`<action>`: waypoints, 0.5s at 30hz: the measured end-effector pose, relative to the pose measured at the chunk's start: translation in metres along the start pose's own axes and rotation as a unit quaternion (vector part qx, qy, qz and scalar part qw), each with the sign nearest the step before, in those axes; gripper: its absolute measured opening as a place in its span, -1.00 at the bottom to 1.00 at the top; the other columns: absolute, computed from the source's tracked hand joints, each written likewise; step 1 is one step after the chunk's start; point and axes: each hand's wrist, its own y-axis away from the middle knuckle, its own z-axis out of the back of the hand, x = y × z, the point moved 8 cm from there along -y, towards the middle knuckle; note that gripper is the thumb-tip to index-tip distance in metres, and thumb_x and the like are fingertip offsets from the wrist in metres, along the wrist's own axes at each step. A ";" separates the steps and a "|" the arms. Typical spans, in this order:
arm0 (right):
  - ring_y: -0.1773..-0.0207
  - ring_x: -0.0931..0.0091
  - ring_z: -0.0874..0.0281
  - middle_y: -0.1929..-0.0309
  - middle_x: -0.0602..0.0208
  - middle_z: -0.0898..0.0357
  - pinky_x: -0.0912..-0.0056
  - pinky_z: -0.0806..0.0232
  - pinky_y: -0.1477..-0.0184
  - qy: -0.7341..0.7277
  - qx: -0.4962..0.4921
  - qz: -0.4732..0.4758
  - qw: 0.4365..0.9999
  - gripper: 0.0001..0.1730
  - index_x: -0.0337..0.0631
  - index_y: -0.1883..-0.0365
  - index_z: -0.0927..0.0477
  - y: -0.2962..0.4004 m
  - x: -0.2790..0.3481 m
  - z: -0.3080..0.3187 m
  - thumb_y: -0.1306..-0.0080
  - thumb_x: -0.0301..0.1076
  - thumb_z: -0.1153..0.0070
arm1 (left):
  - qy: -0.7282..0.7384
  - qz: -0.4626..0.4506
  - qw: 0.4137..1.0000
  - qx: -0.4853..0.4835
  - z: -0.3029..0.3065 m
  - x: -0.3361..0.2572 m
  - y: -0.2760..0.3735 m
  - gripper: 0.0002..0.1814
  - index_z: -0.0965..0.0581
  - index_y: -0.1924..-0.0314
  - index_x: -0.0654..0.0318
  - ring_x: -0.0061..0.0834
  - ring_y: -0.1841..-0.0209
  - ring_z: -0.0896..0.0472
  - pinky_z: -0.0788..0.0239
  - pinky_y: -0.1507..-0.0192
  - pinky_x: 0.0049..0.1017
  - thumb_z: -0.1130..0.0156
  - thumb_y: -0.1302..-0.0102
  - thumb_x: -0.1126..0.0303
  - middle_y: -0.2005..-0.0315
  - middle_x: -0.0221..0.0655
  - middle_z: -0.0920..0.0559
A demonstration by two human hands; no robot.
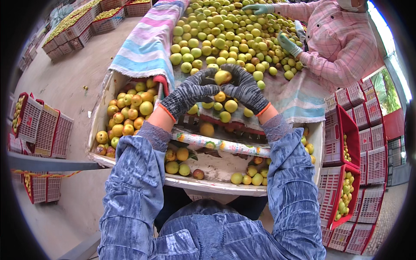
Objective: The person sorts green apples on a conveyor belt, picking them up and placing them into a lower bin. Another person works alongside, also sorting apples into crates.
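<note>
A round yellow fruit with a reddish-brown blemish (pixel 223 77) is held up over the near end of the sorting table. My right hand (pixel 244 87), in a grey-and-black knit glove with an orange cuff, has its fingers and thumb around its right side. My left hand (pixel 192 92), gloved alike, is at its left, thumb and fingers apart; whether they touch it cannot be told. Loose yellow-green fruit (pixel 230 106) lies below and between my hands. Behind them, a large spread of green and yellow fruit (pixel 224 42) covers the table.
A white-edged bin (pixel 97 130) of yellow-red fruit is at left, beside a striped cloth (pixel 143 48). A printed, wrapped bar (pixel 221 145) crosses the front trough (pixel 211 162). A co-worker (pixel 338 42) in pale green gloves handles fruit at right. Stacked red-and-white crates (pixel 338 191) stand close by.
</note>
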 end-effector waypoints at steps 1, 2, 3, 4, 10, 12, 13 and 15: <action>-0.08 0.56 -0.43 -0.09 0.38 -0.46 0.46 -0.36 -0.10 -0.053 0.032 0.047 0.997 -0.34 -0.19 -0.20 -0.37 0.000 0.011 -0.012 -0.08 -0.61 -0.19 | 0.063 -0.010 0.997 0.031 -0.005 -0.005 0.001 -0.34 -0.27 -0.28 0.18 -0.48 0.01 -0.55 -0.50 0.07 -0.47 -0.30 -0.19 0.39 -0.05 -0.30 -0.50; -0.08 0.56 -0.43 -0.09 0.35 -0.46 0.46 -0.35 -0.12 -0.034 0.060 0.030 0.997 -0.36 -0.22 -0.21 -0.35 -0.002 0.009 -0.019 -0.11 -0.67 -0.13 | 0.034 -0.039 0.998 0.027 -0.003 -0.011 0.001 -0.34 -0.26 -0.28 0.18 -0.49 0.07 -0.58 -0.54 0.17 -0.49 -0.29 -0.21 0.39 0.00 -0.28 -0.53; -0.09 0.56 -0.44 -0.09 0.33 -0.47 0.46 -0.34 -0.13 -0.061 0.057 0.014 0.996 -0.37 -0.23 -0.21 -0.35 -0.005 0.007 -0.015 -0.13 -0.69 -0.11 | 0.044 -0.058 0.997 0.000 0.001 -0.015 0.004 -0.39 -0.30 -0.25 0.19 -0.45 0.14 -0.61 -0.54 0.18 -0.46 -0.29 -0.21 0.37 0.07 -0.28 -0.56; -0.08 0.55 -0.45 -0.09 0.31 -0.48 0.45 -0.34 -0.13 0.029 -0.031 0.010 0.999 -0.39 -0.24 -0.20 -0.35 -0.008 0.005 0.004 -0.14 -0.67 -0.11 | 0.105 -0.037 0.993 -0.025 0.007 -0.013 0.005 -0.43 -0.33 -0.21 0.19 -0.43 0.16 -0.61 -0.55 0.18 -0.45 -0.29 -0.21 0.36 0.10 -0.28 -0.57; -0.17 0.13 -0.35 -0.31 0.08 -0.21 -0.38 -0.04 -0.15 0.575 -0.128 -0.165 0.791 -0.38 -0.02 -0.17 -0.43 0.011 -0.038 0.082 -0.20 0.09 -0.01 | 0.322 0.070 0.943 -0.035 0.015 0.001 0.003 -0.56 -0.43 0.00 0.15 -0.40 0.48 -0.60 -0.50 0.46 -0.47 -0.24 -0.26 0.07 0.36 -0.28 -0.62; -0.23 0.10 -0.28 -0.41 0.04 -0.04 -0.31 -0.05 -0.20 0.572 -0.068 -0.198 0.793 -0.38 0.00 -0.18 -0.42 0.018 -0.056 0.072 -0.25 0.14 0.11 | 0.319 0.074 0.943 -0.051 0.020 0.005 0.003 -0.56 -0.47 0.05 0.14 -0.44 0.52 -0.57 -0.46 0.49 -0.49 -0.22 -0.26 -0.02 0.37 -0.34 -0.63; -0.23 0.07 -0.27 -0.39 0.05 -0.08 -0.09 -0.12 -0.24 0.570 -0.057 -0.144 0.807 -0.43 -0.01 -0.16 -0.45 0.018 -0.052 0.061 -0.26 0.08 0.09 | 0.297 0.067 0.948 -0.088 0.027 0.008 0.003 -0.56 -0.48 0.06 0.14 -0.44 0.52 -0.57 -0.46 0.49 -0.50 -0.21 -0.26 -0.04 0.36 -0.32 -0.63; -0.17 0.09 -0.34 -0.26 0.00 -0.28 0.09 -0.20 -0.20 0.567 -0.065 -0.076 0.817 -0.49 -0.04 -0.08 -0.51 0.023 -0.036 0.043 -0.24 0.02 0.03 | 0.260 0.054 0.954 -0.139 0.037 0.011 0.002 -0.55 -0.50 0.07 0.13 -0.43 0.52 -0.57 -0.45 0.50 -0.52 -0.19 -0.26 -0.07 0.33 -0.30 -0.63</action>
